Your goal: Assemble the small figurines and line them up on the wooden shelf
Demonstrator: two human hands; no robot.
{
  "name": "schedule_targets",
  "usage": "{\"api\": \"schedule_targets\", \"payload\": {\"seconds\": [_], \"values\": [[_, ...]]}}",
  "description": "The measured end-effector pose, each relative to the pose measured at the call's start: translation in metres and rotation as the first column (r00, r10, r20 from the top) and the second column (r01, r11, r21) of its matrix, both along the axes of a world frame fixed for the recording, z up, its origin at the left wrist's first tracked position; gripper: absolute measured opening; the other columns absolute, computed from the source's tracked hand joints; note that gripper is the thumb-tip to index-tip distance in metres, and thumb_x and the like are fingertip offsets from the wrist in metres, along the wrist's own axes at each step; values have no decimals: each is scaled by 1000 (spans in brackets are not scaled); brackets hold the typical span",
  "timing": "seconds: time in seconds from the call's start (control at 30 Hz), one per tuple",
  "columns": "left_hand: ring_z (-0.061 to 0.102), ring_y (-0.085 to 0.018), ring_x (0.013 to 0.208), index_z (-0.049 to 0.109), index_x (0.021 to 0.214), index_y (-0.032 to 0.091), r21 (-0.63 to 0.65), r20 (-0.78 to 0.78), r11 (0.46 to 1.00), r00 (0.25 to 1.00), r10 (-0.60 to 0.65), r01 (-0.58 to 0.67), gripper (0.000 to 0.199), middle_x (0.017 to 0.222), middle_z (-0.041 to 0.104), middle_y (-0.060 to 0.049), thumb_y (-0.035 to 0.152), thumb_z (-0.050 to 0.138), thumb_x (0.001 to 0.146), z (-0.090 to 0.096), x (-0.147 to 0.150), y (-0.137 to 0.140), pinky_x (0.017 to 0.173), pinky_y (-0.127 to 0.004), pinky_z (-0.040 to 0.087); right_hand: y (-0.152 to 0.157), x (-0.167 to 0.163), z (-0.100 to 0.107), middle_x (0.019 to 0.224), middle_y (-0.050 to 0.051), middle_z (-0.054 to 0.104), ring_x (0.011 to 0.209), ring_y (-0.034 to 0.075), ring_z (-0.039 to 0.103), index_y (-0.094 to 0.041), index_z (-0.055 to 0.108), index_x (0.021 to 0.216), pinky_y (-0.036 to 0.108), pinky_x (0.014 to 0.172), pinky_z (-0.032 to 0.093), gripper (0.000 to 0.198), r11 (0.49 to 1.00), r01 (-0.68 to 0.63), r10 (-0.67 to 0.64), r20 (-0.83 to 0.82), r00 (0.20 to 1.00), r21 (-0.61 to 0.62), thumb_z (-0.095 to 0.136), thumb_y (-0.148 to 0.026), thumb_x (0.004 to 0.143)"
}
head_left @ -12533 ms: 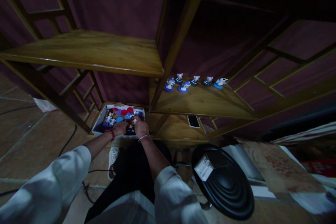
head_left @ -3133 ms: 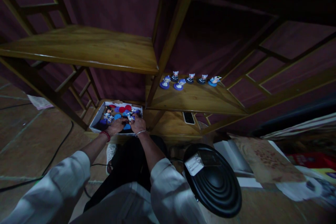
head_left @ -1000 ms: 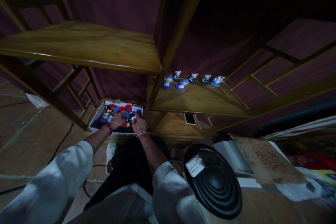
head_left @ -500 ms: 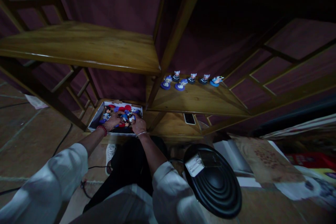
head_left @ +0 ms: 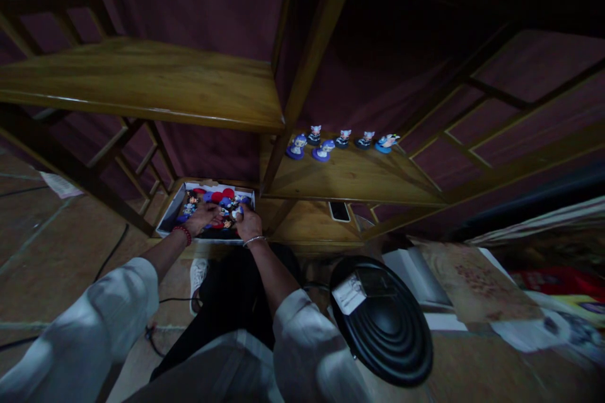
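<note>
Both hands are down in the box: the left hand (head_left: 201,217), red bead bracelet at the wrist, lies flat-fingered over the heap of small figurines (head_left: 213,204), and the right hand (head_left: 247,223), thin silver bangle on it, sits just beside, fingers curled around one small figurine (head_left: 237,212) with a pale head and blue base. The two hands are close together but not touching. Whether the left hand actually grips anything I cannot tell (the light down there is poor).

The white box (head_left: 169,214) stands on the lowest wooden board of the shelf unit, its inside crowded with red and blue round bases and little figures. To its right, on the same low board, a dark phone (head_left: 339,210) lies flat. One level up, on the middle shelf (head_left: 359,179), a row of six blue-based figurines (head_left: 341,141) stands upright near the back edge. The broad upper shelf (head_left: 142,85) sits above and left of the box. A black ribbed stool seat (head_left: 385,327) with a white tag is near the person's right knee.
</note>
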State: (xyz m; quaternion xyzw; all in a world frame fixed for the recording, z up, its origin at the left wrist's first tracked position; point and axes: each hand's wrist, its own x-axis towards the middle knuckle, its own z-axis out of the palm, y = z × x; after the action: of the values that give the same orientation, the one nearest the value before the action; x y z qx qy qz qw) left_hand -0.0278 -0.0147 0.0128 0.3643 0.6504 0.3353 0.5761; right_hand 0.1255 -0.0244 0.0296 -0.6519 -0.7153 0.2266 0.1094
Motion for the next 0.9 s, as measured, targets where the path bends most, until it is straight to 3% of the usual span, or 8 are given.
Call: {"api": "schedule_targets", "payload": {"seconds": [0.2,0.43,0.7,0.9], "values": [[57,-10,52,48,71,14,-24,-3,999,1000,30,-30,11,58,60,-2,12,45,81,0,1,1,62,-26,50,1,0,-2,102,5,64,90,16,60,-21,44,124,22,79,41,39,1000,-12,12,-9,1000,15,41,-23,85],[55,-10,50,50,76,14,-23,-48,998,997,55,-56,7,55,58,0,11,45,79,0,1,1,57,-24,47,-1,0,1,96,4,65,87,16,61,-21,43,122,23,76,42,40,1000,-4,4,-22,1000,13,42,-21,82],[44,-6,43,57,73,14,84,-199,996,980,15,2,11,54,53,3,24,54,74,-10,-6,5,42,-17,34,-3,0,5,96,3,64,88,14,59,-20,45,114,22,78,40,32,1000,0,1,-65,998,10,43,-20,82],[55,-8,53,56,79,15,67,-171,997,985,38,-27,10,63,58,1,23,51,77,-8,-6,6,45,-16,41,-3,2,4,99,1,64,89,14,59,-25,46,119,21,78,40,36,999,-38,38,-55,998,10,43,-20,83]]}}
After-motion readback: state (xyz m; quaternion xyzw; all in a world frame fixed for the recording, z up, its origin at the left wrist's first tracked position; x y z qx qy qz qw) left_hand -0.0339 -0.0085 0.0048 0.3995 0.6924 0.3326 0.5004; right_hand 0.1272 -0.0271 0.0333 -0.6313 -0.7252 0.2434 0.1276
